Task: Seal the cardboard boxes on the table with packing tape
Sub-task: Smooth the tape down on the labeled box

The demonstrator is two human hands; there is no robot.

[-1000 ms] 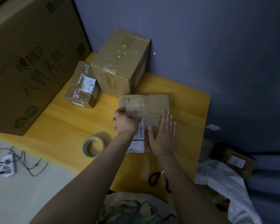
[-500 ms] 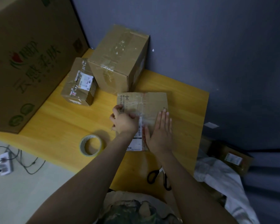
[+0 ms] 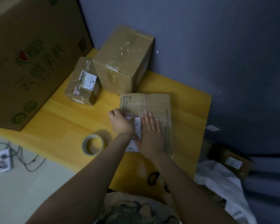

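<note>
Both hands hold the flat brown cardboard box (image 3: 158, 104), my left hand (image 3: 121, 122) curled gripping its left edge, my right hand (image 3: 149, 133) straight-fingered on top, where uneven pressing could wrinkle the clear packing tape (image 3: 136, 108).

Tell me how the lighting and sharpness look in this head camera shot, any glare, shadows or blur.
Head view: dim overall, with a dark wall, and the yellow table is the brightest area. Head view: small glare patches sit on the clear tape across the tall box. Head view: the power strip at lower left is smeared by blur. Head view: the tape roll throws a soft shadow up and right.
</note>
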